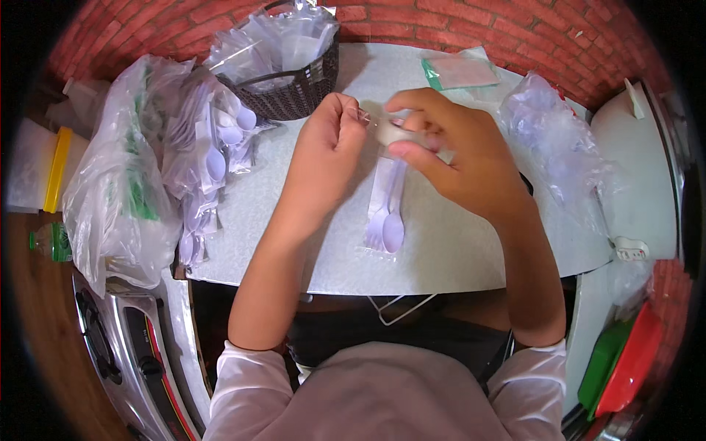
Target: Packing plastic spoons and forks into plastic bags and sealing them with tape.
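Note:
In the middle of the table, a clear plastic packet holds a pale lilac plastic fork and spoon side by side, bowl and tines toward me. Above its far end my right hand grips what looks like a roll of clear tape, slightly blurred. My left hand pinches a small clear strip between thumb and forefinger, just left of the roll. Both hands are raised over the packet, close to each other but apart. Fingers partly hide the roll.
A dark woven basket full of clear packets stands at the back. To the left lie packed cutlery and a large plastic bag. A green-edged packet, a bag of lilac items and a white appliance are rightward.

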The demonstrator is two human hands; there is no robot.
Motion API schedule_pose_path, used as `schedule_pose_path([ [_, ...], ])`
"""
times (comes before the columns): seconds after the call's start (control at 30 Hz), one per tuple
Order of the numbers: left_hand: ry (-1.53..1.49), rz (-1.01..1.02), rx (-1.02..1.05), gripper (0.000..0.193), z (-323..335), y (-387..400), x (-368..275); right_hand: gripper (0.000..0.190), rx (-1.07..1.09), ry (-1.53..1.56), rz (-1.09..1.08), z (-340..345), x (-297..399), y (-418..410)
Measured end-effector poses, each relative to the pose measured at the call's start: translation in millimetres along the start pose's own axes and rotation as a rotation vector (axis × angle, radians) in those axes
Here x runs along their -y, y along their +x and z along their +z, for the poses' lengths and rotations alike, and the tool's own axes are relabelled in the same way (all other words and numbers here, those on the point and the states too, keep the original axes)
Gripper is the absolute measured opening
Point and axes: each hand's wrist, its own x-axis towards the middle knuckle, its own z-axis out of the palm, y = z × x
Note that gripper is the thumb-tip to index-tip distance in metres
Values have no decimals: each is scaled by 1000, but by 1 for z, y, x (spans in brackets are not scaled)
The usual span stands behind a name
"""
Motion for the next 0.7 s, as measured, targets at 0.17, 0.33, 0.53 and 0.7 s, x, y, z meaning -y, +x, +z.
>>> schedule_pose_path([
  [0.17,239,-76,-64,25,-10,3,9,24,-40,-193,60,-11,-11,-23],
  [0.33,11,-96,13,22,-12,4,12,21,-90,-171,159,-11,-14,-34],
  [0.53,-270,-210,99,16,-17,8,3,19,-168,-190,46,-17,-13,-35],
  [0.7,-330,-254,48,34,-16,7,-4,19,-123,-204,113,-20,-5,-34],
])
